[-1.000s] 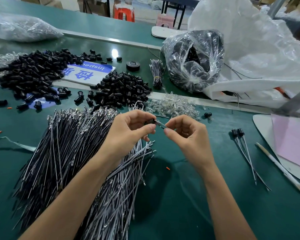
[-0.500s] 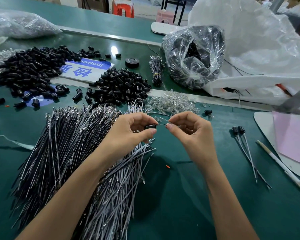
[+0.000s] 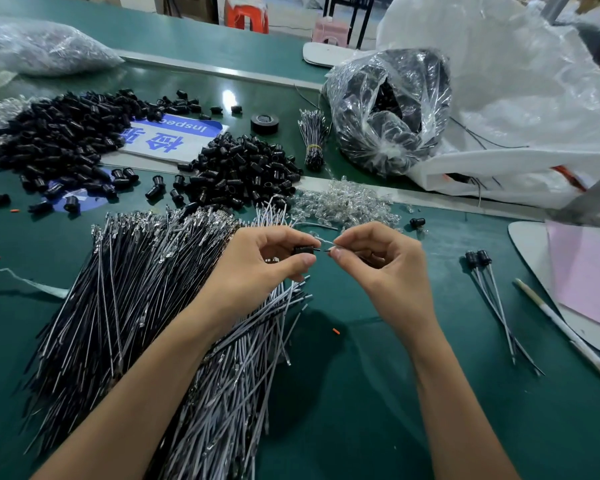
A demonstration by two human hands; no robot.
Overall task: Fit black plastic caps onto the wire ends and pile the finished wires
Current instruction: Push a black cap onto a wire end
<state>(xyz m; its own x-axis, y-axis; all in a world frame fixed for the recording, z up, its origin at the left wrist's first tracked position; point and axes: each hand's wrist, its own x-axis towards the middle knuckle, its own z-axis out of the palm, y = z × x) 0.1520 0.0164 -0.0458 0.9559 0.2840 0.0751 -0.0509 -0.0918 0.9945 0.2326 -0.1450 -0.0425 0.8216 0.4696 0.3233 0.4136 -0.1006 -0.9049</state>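
Both hands meet just over the right edge of the big fanned heap of grey and black uncapped wires point(image 3: 136, 289). Left hand point(image 3: 257, 268) pinches a small black plastic cap point(image 3: 303, 250) between thumb and fingers, and right hand point(image 3: 385, 268) pinches a thin wire end point(image 3: 323, 251) whose tip stands at the cap's mouth. Fitting seems under way, the wire not yet seated. Next comes a straight push home, then laying it beside the two capped wires point(image 3: 492, 292) well right of the heap.
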